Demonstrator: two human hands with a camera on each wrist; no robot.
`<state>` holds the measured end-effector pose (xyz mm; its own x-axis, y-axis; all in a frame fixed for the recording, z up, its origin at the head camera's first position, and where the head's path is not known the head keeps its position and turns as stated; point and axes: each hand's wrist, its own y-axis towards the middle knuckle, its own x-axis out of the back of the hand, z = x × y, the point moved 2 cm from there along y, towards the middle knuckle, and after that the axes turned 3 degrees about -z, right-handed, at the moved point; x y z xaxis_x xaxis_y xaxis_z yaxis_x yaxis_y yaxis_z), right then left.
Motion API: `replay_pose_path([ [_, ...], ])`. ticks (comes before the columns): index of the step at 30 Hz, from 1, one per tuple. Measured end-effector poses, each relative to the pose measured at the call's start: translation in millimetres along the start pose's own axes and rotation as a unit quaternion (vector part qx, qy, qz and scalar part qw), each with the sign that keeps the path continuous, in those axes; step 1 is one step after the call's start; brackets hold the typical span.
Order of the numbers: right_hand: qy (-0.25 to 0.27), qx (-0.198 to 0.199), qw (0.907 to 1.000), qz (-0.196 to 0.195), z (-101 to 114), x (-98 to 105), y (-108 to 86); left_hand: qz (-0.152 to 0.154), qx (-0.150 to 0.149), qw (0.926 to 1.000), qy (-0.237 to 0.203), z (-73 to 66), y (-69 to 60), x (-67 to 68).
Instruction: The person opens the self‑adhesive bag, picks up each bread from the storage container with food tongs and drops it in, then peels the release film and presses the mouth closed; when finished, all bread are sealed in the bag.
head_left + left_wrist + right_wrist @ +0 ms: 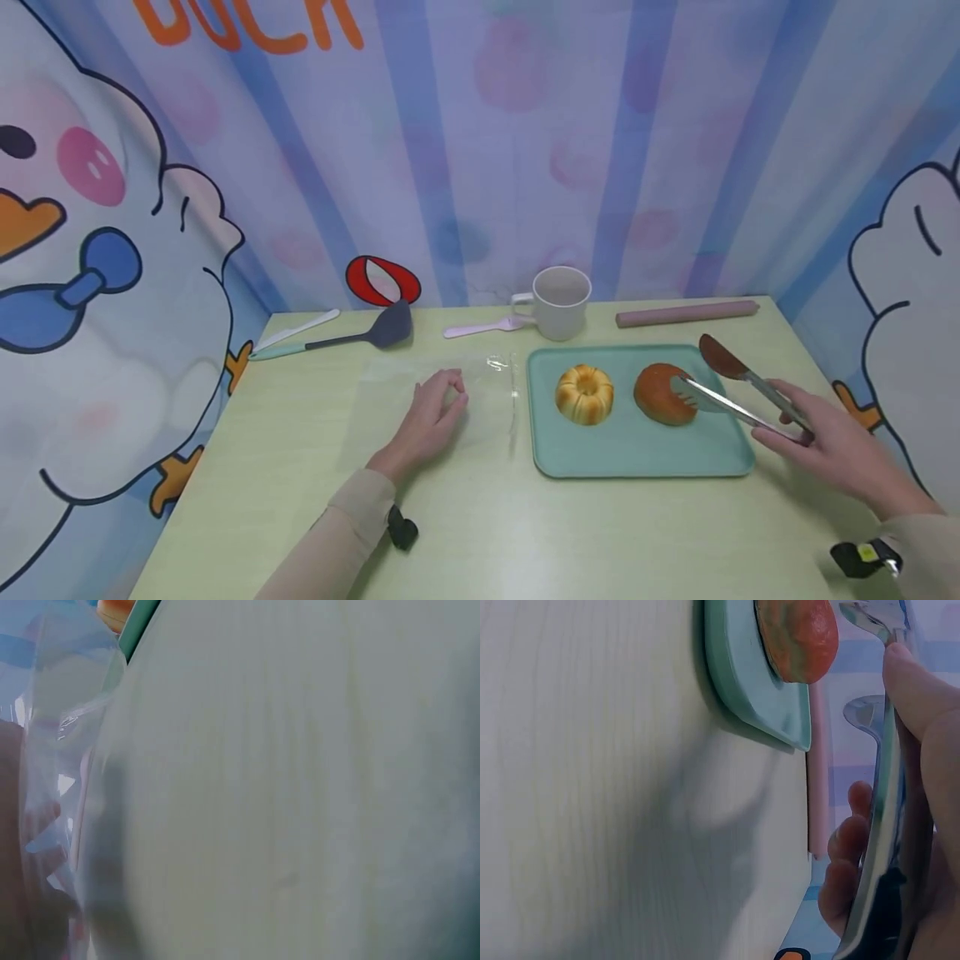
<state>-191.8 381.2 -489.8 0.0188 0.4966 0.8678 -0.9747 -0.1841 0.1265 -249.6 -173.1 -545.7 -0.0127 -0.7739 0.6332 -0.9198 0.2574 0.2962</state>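
My left hand [431, 417] is over a clear plastic bag [487, 417] with its fingers curled at the film. In the left wrist view its fingers show blurred through the bag [67, 742]. My right hand [847, 454] grips metal tongs [776, 400], their two arms spread apart. One tong tip overlaps a round brown bun [660, 392] in the head view; the other points past the tray's far right corner. In the right wrist view the tongs [885, 795] stand apart from the bun [802, 637]. A fluted ring-shaped bread [585, 394] sits left of the bun.
Both breads rest on a green tray [637, 458]. Along the table's back lie a white knife [300, 327], a spatula [386, 329], a pink fork [480, 327] and a pink rolling pin [686, 314]. A white mug [562, 304] stands behind the tray. A printed curtain rises behind.
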Motion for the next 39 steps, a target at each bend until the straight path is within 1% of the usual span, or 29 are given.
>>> replay_pose_path([
  [5,-0.033,0.025,0.9992,-0.003,4.1,-3.2,-0.9,-0.009,-0.013,0.9998,0.015,-2.6,0.9,2.3],
  [12,-0.037,0.026,0.9988,0.019,2.8,-8.2,0.5,-0.011,-0.028,0.9995,0.009,-2.5,2.2,3.1],
  [18,-0.025,0.018,0.9983,0.050,3.3,-11.8,1.8,-0.004,-0.019,0.9998,0.006,-1.4,2.5,2.5],
  [21,-0.029,0.015,0.9978,0.058,2.5,-13.8,2.0,-0.001,-0.016,0.9999,0.005,-1.9,2.8,2.5],
  [29,-0.044,0.040,0.9971,0.048,4.5,-16.3,1.8,-0.004,-0.018,0.9998,0.007,-3.2,3.0,3.8],
  [35,-0.077,0.032,0.9954,0.046,7.5,-14.5,4.7,-0.004,-0.021,0.9997,0.012,-2.0,3.2,3.9],
  [39,-0.088,0.030,0.9945,0.049,9.5,-12.1,5.1,0.000,-0.018,0.9998,0.012,-0.8,3.3,3.9],
])
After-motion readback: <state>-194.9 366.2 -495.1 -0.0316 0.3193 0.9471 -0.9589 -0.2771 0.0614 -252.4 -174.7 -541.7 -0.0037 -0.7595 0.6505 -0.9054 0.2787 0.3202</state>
